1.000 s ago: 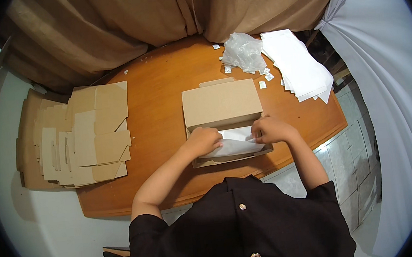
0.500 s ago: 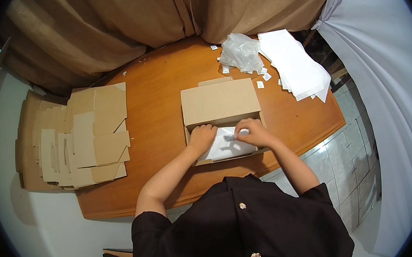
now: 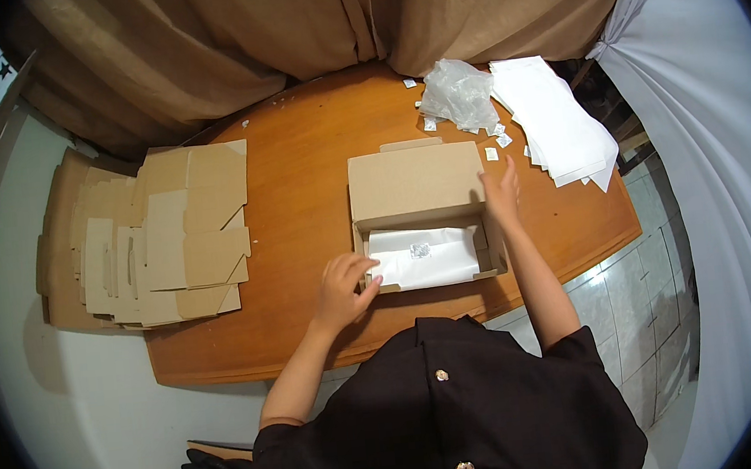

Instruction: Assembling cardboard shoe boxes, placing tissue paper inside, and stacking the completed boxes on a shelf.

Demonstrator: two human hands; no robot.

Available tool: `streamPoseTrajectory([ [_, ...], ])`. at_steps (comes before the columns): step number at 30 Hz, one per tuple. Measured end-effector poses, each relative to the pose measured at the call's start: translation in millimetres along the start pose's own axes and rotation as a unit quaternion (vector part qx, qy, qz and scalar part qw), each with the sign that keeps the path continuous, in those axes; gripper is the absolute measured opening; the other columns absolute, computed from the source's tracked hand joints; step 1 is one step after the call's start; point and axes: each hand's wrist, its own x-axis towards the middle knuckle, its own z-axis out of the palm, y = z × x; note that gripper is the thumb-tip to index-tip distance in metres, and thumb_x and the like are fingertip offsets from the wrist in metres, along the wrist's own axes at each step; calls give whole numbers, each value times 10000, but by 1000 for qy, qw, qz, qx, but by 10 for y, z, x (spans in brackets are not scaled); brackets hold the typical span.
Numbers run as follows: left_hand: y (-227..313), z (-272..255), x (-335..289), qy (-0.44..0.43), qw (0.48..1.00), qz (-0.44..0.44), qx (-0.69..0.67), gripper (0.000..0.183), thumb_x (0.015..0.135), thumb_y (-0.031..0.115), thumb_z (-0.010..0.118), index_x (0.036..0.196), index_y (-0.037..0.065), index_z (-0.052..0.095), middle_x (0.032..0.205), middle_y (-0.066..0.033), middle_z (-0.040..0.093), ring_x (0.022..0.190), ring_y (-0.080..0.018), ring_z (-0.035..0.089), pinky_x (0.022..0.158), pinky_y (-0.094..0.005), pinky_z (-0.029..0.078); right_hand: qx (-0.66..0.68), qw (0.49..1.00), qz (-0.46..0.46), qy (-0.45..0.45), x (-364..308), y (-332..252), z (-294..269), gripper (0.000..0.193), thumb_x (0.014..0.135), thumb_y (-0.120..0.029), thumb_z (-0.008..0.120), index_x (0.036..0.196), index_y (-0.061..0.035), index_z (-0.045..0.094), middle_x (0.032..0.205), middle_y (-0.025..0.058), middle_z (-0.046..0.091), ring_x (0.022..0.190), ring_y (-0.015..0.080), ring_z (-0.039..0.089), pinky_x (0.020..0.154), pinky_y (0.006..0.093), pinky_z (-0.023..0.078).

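A cardboard box (image 3: 416,180) with its lid raised stands in front of me. Folded white paper (image 3: 441,271) lies inside, and a small square printed packet or sticker (image 3: 420,250) rests on top of it. At the box's front left corner is my left hand (image 3: 341,291), fingers apart, its fingertips by the edge of the paper. My right hand (image 3: 502,195) is beside the right edge of the lid, fingers stretched out and holding nothing. Whether it touches the lid I cannot tell.
Flat cardboard boxes (image 3: 190,206) are stacked at the left of the wooden table (image 3: 298,170). Toward the back right lie a crumpled clear plastic bag (image 3: 459,93), several small white squares (image 3: 492,155) and a stack of white paper sheets (image 3: 558,125). Brown curtains (image 3: 286,28) hang behind.
The small square has been let go onto the white paper. My right hand has moved out to the lid's right side; my left hand has drawn back to the front left corner.
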Motion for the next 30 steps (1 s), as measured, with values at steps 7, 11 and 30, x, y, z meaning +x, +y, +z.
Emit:
streamPoseTrajectory([
  [7, -226, 385, -541, -56, 995, -22, 83, 186, 790, 237, 663, 962, 166, 676, 1141, -62, 547, 1167, -268, 450, 986, -522, 275, 397, 863, 232, -207, 59, -268, -379, 712, 856, -403, 531, 1408, -103, 198, 1128, 99, 537, 972, 160, 534, 843, 264, 371],
  [11, -214, 528, -580, 8, 992, -31, 121, 187, 788, 206, 668, 972, 173, 678, 1202, -71, 518, 1211, -306, 402, 1012, -534, 242, 431, 883, 116, -147, -113, -235, -466, 735, 838, -351, 610, 1395, -87, 209, 1129, 116, 513, 1035, 166, 490, 898, 320, 360],
  [30, -173, 908, -456, 176, 901, -217, -330, 906, 702, 373, 761, 1353, -1, 255, 1367, -211, 326, 1263, -315, 335, 1040, -399, 270, 265, 954, -89, -106, -1407, 379, -537, 928, 566, -245, 851, 1330, -29, 370, 1366, 205, 379, 1276, 305, 369, 1050, 396, 293],
])
